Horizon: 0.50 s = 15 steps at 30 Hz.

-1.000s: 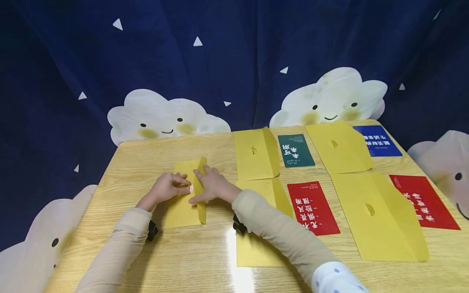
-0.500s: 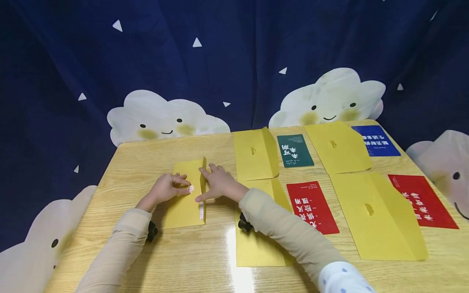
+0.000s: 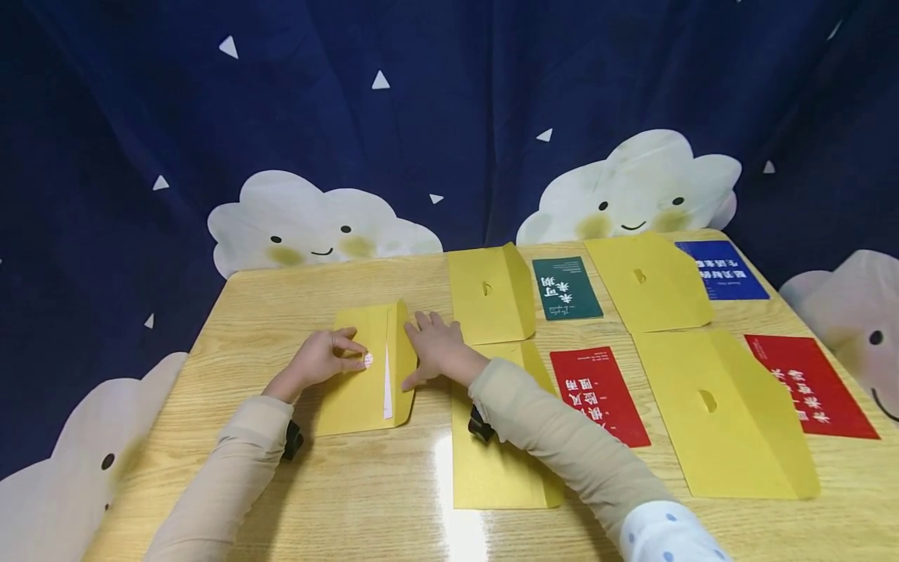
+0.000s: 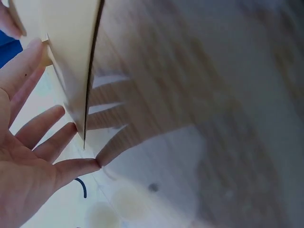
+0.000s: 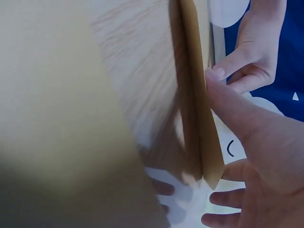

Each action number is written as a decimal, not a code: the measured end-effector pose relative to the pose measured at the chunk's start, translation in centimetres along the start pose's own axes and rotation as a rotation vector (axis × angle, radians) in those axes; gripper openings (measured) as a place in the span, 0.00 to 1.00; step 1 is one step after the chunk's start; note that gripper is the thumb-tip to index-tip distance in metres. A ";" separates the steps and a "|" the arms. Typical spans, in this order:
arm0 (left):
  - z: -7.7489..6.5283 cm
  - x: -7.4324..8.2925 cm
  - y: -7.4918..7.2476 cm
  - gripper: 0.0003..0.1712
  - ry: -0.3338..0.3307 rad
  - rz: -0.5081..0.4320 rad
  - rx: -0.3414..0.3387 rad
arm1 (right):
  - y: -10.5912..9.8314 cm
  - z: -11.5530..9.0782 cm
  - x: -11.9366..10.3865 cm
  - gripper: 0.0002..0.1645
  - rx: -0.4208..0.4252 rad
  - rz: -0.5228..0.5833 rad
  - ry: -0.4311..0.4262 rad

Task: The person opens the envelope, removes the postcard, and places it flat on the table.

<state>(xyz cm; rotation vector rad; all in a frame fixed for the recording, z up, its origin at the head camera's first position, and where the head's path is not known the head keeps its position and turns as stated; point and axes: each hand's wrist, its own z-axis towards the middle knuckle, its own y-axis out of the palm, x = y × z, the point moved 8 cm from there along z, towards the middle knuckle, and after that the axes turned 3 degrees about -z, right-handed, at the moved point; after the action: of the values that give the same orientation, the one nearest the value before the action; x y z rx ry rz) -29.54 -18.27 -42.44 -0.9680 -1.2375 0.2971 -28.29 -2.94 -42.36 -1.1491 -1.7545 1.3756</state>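
Note:
A yellow envelope (image 3: 354, 375) lies in front of me on the left of the table, its flap (image 3: 404, 367) folded up along the right side. White paper (image 3: 388, 382) shows in its mouth. My left hand (image 3: 323, 363) pinches a small cut tab (image 4: 46, 56) on the envelope's face, and a white patch (image 3: 368, 360) shows beside those fingertips. Spread fingers of my right hand (image 3: 438, 349) stand at the outer side of the flap. In the right wrist view its thumb (image 5: 228, 95) touches the flap's edge.
More yellow envelopes lie to the right: a small one (image 3: 485, 304), one partly under my right forearm (image 3: 492, 468), and two farther right (image 3: 649, 285). Beside them are a green card (image 3: 567, 289), red cards (image 3: 600, 398) and a blue card (image 3: 723, 269). A dark blue curtain hangs behind.
The right hand has moved to the right, off the envelope's face. The flap has swung outward to the right, and the white paper has come into sight. The left hand stays put.

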 end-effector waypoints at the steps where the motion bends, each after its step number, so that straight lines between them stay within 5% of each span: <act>1: 0.0 0.0 0.0 0.14 0.005 0.007 0.000 | 0.2 0.0 0.1 0.67 -0.005 -0.004 0.002; 9: -0.1 0.0 -0.1 0.13 0.018 0.046 0.014 | 1.4 0.2 0.5 0.66 -0.078 -0.051 0.024; 15: 0.0 -0.5 -0.2 0.12 -0.025 -0.048 0.023 | 1.5 0.2 0.6 0.65 -0.089 -0.047 0.026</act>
<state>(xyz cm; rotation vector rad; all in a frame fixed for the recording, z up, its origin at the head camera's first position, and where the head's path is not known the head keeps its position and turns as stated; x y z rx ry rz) -29.74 -18.74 -42.66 -0.9159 -1.2755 0.2857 -28.37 -2.40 -43.85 -1.1599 -1.8287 1.2602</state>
